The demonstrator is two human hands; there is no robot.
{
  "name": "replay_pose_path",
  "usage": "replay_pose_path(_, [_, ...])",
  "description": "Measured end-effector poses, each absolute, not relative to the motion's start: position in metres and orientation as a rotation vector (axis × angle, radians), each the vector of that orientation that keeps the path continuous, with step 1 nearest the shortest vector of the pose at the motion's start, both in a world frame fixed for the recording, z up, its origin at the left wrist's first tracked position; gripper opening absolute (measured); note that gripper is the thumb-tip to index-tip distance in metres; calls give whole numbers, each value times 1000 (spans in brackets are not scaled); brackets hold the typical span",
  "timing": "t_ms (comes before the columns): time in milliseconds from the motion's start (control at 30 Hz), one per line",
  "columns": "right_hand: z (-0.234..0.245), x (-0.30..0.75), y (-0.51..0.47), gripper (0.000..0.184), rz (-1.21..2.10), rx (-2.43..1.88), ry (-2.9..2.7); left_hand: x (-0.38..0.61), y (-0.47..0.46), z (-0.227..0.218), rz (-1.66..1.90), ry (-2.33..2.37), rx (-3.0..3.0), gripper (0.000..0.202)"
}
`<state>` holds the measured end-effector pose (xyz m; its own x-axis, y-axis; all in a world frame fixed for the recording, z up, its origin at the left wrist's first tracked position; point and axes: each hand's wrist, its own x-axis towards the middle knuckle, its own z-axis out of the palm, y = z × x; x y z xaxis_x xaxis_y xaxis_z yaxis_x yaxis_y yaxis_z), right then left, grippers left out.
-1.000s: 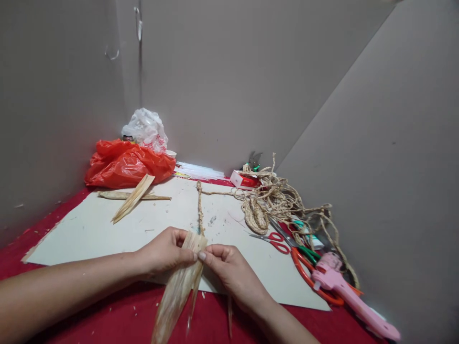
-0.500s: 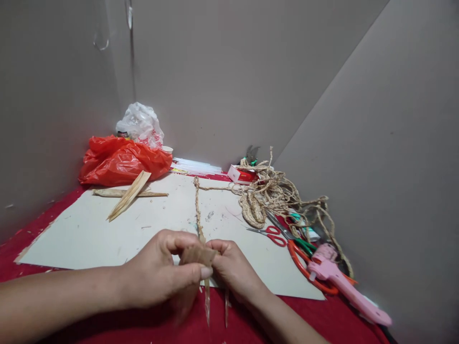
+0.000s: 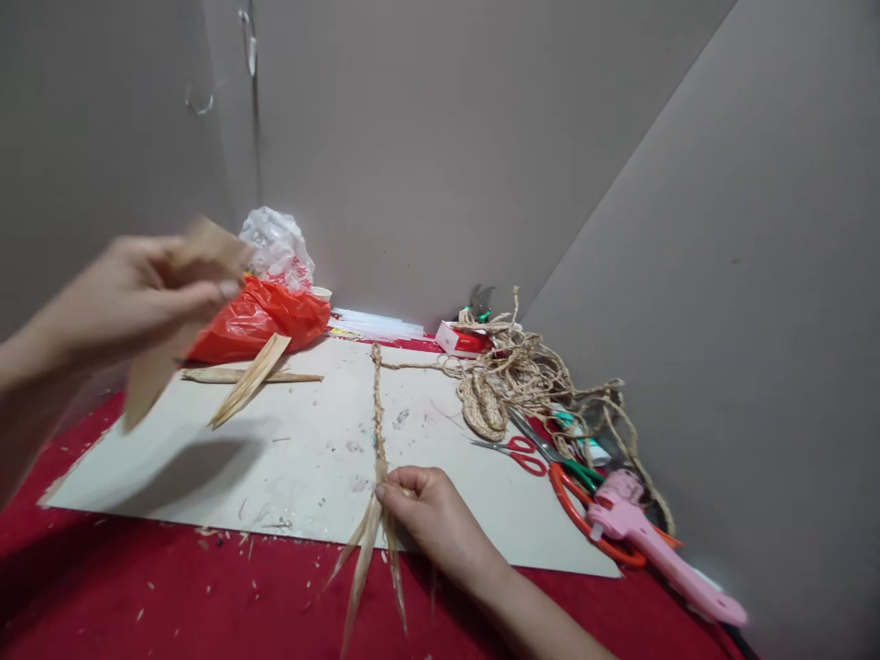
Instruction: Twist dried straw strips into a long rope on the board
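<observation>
Raised at the left, my left hand (image 3: 148, 284) pinches a wide, pale brown strip of dried husk (image 3: 161, 371), blurred by motion, its lower end hanging down. My right hand (image 3: 433, 518) is closed, thumb against fingers, on the lower end of a braided husk cord (image 3: 379, 412). The cord runs straight up the white board (image 3: 295, 467) to a knotted top. Below the right fingertips several loose strands (image 3: 364, 573) fan out over the red cloth (image 3: 226, 605). Two pieces of dried husk (image 3: 251, 380) lie crossed on the board's upper left.
At the right lie a heap of braided cord (image 3: 526, 367), small red scissors (image 3: 522, 454), larger orange-handled scissors (image 3: 570, 500) and a pink glue gun (image 3: 660, 541). A red plastic bag (image 3: 268, 316), a white bag (image 3: 279, 243) and white glue sticks (image 3: 378, 324) sit at the back. Grey walls (image 3: 426, 165) enclose the table.
My left hand has moved from the cord's lower end up and to the left, carrying the husk strip. The right hand stays at the cord, where the fanned strands now show.
</observation>
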<state>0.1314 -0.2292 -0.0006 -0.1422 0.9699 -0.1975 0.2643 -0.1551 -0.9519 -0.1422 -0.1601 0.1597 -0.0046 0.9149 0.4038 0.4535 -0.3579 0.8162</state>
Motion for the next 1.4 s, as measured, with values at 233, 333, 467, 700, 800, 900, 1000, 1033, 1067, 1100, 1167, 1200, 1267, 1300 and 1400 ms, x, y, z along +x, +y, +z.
replay_pose_path(233, [2, 129, -230, 31, 1372, -1422, -1411, -87, -172, 61, 770, 1296, 2170, 25])
replay_pose_path(333, [4, 127, -231, 28, 1344, -1397, -1439, -46, -193, 31, 625, 1125, 1928, 29])
replay_pose_path(467, [8, 128, -231, 26, 1261, -1388, -1481, -21, -196, 20, 642, 1086, 1786, 28])
replay_pose_path(700, [7, 135, -231, 32, 1340, -1302, -1459, -22, -187, 21, 694, 1023, 1548, 22])
replay_pose_path(800, [8, 137, -230, 35, 1379, -1289, -1420, -25, -185, 18, 772, 995, 1401, 19])
replay_pose_path(900, [9, 135, -230, 39, 1437, -1209, -1381, -26, -188, 15, 710, 907, 1318, 22])
replay_pose_path(1000, [10, 132, -230, 42, 1507, -1106, -1384, -25, -195, 11, 535, 891, 1316, 29])
replay_pose_path(1033, [10, 131, -230, 42, 1507, -1096, -1400, -25, -196, 9, 498, 902, 1332, 29])
replay_pose_path(1067, [10, 131, -231, 41, 1493, -1107, -1419, -25, -197, 7, 484, 917, 1358, 28])
replay_pose_path(1100, [9, 131, -231, 40, 1467, -1135, -1438, -25, -197, 6, 496, 931, 1393, 26])
replay_pose_path(1167, [7, 132, -232, 37, 1411, -1203, -1489, -27, -196, 2, 554, 953, 1476, 22])
replay_pose_path(1200, [6, 132, -232, 36, 1391, -1228, -1517, -28, -195, 1, 579, 966, 1507, 20])
replay_pose_path(1267, [5, 134, -232, 36, 1371, -1240, -1576, -29, -194, 0, 604, 986, 1542, 19])
replay_pose_path(1300, [4, 135, -232, 36, 1371, -1229, -1604, -30, -194, 0, 611, 990, 1546, 18])
replay_pose_path(1400, [5, 136, -230, 36, 1414, -1228, -1641, -31, -195, 3, 607, 985, 1523, 19])
